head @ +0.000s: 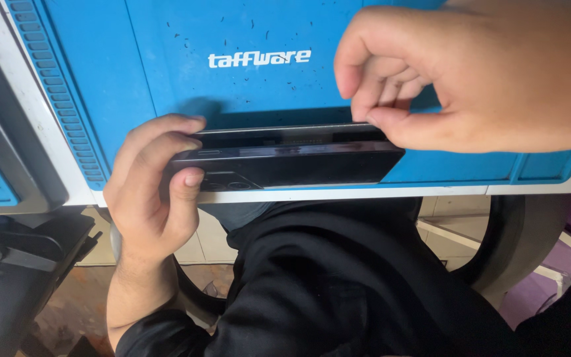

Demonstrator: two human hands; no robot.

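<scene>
With the black smartphone (285, 158) clamped edge-up on the blue repair mat (100, 79) by the closed left hand (150, 192), its lifted panel is best parted slowly by the pinched right hand (470, 76) fingers

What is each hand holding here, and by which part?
Both hold one slim black smartphone on edge: left hand grips its left end, right hand pinches its upper right edge.

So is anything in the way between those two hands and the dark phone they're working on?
Nothing visible. The left hand already grips one end of the dark phone, and the right hand pinches its upper edge at the other end. The phone sits at the near edge of the blue mat.
</scene>
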